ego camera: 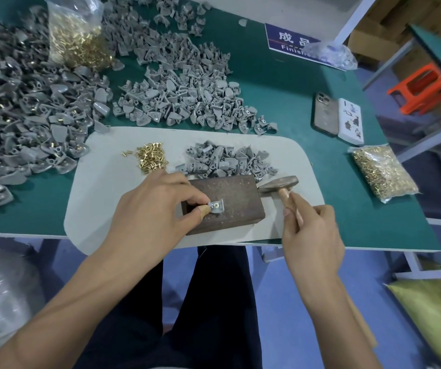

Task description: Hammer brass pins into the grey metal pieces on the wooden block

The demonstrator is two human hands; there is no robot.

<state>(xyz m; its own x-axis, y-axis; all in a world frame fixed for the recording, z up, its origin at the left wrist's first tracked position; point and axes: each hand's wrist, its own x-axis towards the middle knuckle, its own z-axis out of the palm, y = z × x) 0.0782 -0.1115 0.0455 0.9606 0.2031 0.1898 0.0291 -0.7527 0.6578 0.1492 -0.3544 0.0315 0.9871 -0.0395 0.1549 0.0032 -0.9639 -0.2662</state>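
A dark wooden block point(230, 193) lies on a pale mat point(102, 198) at the table's front edge. On the block sits one grey metal piece point(218, 206) with a brass pin in its hole. My left hand point(160, 209) pinches that piece between thumb and forefinger. My right hand point(311, 230) grips the wooden handle of a hammer point(278, 184), whose head hovers just right of the block. Loose brass pins point(151, 157) and a small heap of grey pieces point(227, 161) lie on the mat behind the block.
Big heaps of grey pieces point(27, 107) cover the green table at left and back. An open bag of brass pins point(77, 41) stands at the back left, a sealed one point(384, 173) at right. Two phones point(337, 117) lie at right, a blue sign point(293, 41) behind.
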